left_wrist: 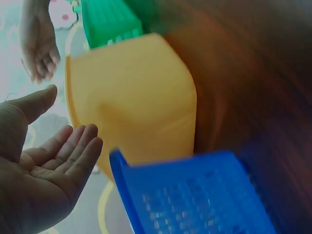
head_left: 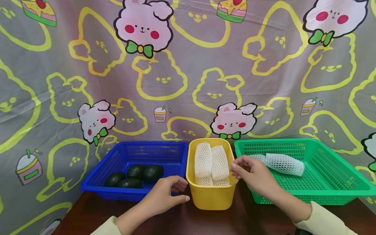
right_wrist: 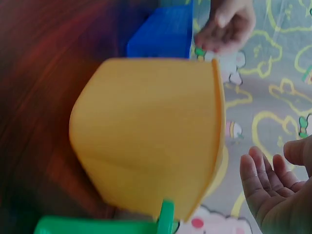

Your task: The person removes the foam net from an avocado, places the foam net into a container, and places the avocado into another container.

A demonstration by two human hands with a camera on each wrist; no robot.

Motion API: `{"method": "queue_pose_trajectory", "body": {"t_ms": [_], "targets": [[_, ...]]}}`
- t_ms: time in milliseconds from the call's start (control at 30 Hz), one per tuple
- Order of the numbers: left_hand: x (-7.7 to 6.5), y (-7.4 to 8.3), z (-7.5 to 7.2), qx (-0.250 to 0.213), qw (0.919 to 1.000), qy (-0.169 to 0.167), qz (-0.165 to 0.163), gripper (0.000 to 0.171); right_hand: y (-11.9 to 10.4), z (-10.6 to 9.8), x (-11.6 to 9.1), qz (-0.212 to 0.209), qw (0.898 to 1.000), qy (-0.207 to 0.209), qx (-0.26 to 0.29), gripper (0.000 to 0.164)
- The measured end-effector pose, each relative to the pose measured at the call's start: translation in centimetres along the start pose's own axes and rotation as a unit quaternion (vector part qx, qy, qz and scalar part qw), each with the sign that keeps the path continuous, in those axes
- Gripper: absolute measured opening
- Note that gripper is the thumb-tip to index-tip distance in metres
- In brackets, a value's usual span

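In the head view a yellow bin (head_left: 211, 197) stands in the middle, holding several white foam net sleeves (head_left: 204, 160). My left hand (head_left: 166, 195) hovers by the bin's left side, thumb and fingers apart and nothing held. Near the right rim is my right hand (head_left: 254, 172), fingers loosely bent with nothing between them; whether its fingertips touch the rim I cannot tell. Several dark green avocados (head_left: 153, 174) lie in the blue basket (head_left: 96, 184). Inside the green basket (head_left: 336, 191) rests a foam-netted item (head_left: 284, 163), with more white netting partly hidden behind my right hand.
The baskets flank the yellow bin closely on a dark brown wooden table (head_left: 167, 230). Behind them hangs a grey cloth (head_left: 185, 61) with yellow outlines and rabbit prints. Both wrist views show the bin's outer wall (left_wrist: 131, 92) between the two hands.
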State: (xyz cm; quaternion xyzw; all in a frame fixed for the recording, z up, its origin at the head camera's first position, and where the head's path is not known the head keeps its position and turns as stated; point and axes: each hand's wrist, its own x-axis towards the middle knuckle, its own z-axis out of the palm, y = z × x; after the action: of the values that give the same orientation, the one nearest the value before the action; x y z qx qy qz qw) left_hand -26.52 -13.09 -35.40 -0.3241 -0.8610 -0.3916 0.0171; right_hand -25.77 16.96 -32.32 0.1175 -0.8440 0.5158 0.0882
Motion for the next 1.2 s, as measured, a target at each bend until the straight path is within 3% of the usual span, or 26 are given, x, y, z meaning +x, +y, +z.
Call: {"method": "queue_pose_trajectory", "body": {"t_ms": [233,533,700,900,1033,1200], "targets": [[0.1,1.4,2.6,-0.051,0.9962,-0.063,0.034,0.032,2.1,-2.7,0.5,-0.005,0.997,0.036,-0.066,0.022],[1.5,2.8,6.3,-0.046,0.9877,-0.110,0.101,0.036,4.2,-5.7,1.4,-0.012,0.987,0.065,-0.145,0.028],[2.2,3.5,8.6,-0.033,0.9859,-0.126,0.105,0.039,5.4,-6.7,2.0,-0.014,0.982,0.068,-0.174,0.027],[3.7,3.4,11.4,-0.081,0.9846,-0.130,0.084,0.045,7.0,-7.5,2.5,-0.008,0.974,0.079,-0.214,0.024],[4.8,3.4,13.2,-0.154,0.9806,-0.114,0.039,0.047,7.8,-8.0,2.8,-0.011,0.969,0.077,-0.235,0.022],[5.8,4.1,14.9,-0.228,0.9684,-0.098,-0.022,0.046,8.4,-8.8,3.2,-0.006,0.964,0.066,-0.256,0.028]]}}
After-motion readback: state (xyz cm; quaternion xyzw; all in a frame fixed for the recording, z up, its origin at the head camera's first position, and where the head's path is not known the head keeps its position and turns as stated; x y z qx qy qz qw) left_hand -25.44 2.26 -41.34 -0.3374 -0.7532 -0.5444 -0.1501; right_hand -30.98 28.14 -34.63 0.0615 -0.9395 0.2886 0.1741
